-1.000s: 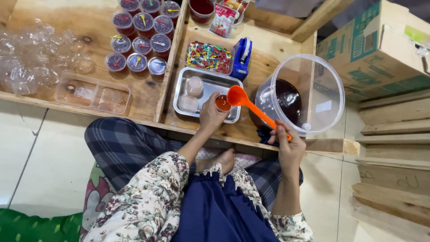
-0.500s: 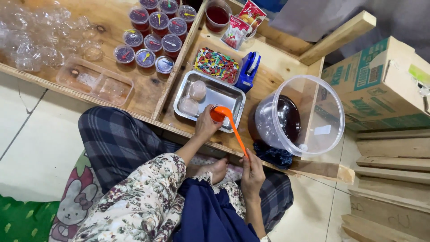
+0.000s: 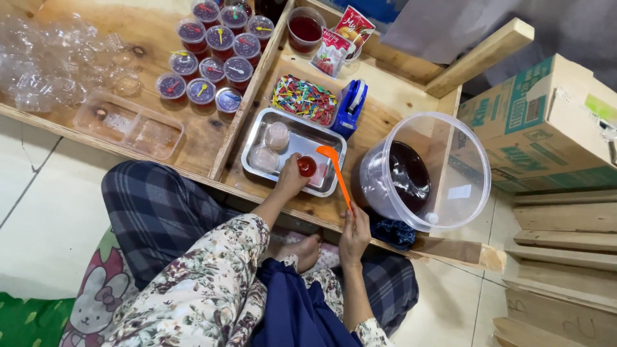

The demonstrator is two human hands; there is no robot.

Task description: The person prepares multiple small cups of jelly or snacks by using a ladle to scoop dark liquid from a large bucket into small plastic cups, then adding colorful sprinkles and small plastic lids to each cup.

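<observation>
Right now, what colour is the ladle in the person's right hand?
Orange: the ladle held by the right hand shows clearly in the head view, over the metal tray.

Probably a home dessert workshop (floor-level): wooden trays (image 3: 160, 38), filled jelly cups (image 3: 212, 51), cardboard box (image 3: 546, 122).

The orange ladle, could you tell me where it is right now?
The orange ladle is in the right hand, its bowl over the metal tray, beside the clear bucket.
</observation>
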